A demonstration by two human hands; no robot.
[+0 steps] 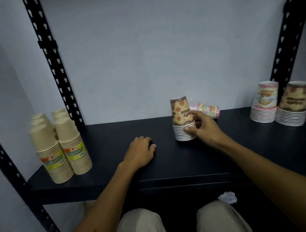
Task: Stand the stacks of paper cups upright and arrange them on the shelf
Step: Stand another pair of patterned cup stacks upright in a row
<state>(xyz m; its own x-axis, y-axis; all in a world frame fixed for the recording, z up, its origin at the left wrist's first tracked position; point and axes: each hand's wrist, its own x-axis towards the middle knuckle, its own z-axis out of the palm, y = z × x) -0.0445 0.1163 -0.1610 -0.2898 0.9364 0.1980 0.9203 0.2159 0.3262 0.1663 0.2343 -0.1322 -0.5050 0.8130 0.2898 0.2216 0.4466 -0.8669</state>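
Note:
On the dark shelf (pixel 173 163) a brown-patterned cup stack (pixel 182 116) stands upright, mouth down, near the middle. My right hand (pixel 204 129) grips its lower right side with thumb and fingers curled round it. Behind that hand a pink cup stack (pixel 208 109) lies on its side against the wall. My left hand (pixel 140 152) rests on the shelf with fingers loosely curled, holding nothing. At the far right stand a pink stack (pixel 264 102) and a brown stack (pixel 293 104). Several kraft-coloured stacks (pixel 59 144) stand at the left end.
Black slotted uprights (pixel 50 57) frame the shelf at left and right, with a pale wall behind. Bare shelf lies between the kraft stacks and my left hand, and between the middle stack and the right pair. My knees and a crumpled white scrap (pixel 227 197) show below.

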